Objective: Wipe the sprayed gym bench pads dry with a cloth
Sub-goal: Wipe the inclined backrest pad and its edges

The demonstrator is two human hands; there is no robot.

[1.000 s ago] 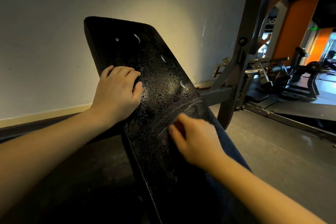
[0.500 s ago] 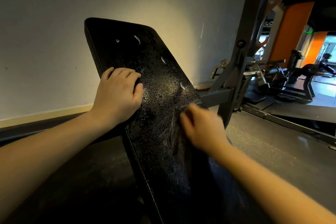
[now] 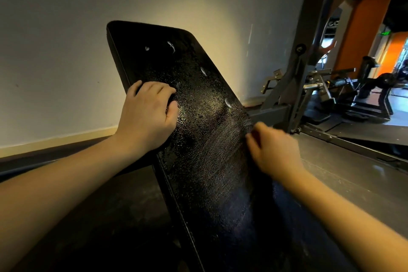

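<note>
The black bench pad (image 3: 198, 99) is tilted up toward the wall, its upper half glistening with spray droplets. My left hand (image 3: 148, 117) rests on its left edge, fingers bent with the tips on the surface. At the pad's right edge, about mid-height, my blurred right hand (image 3: 272, 150) grips a dark blue cloth (image 3: 284, 201). The cloth trails under my wrist down the pad's right side and is hard to tell from the dark pad. Left of that hand the surface shows wipe streaks.
A grey steel rack upright (image 3: 309, 51) and its crossbar (image 3: 271, 115) stand just right of the pad. Behind it are more gym machines (image 3: 364, 95) and an orange pillar (image 3: 362, 35). The white wall (image 3: 55, 51) is close behind, with dark floor on both sides.
My right hand has swept with the cloth from the pad's middle up and right to its right edge. My left hand has stayed in place.
</note>
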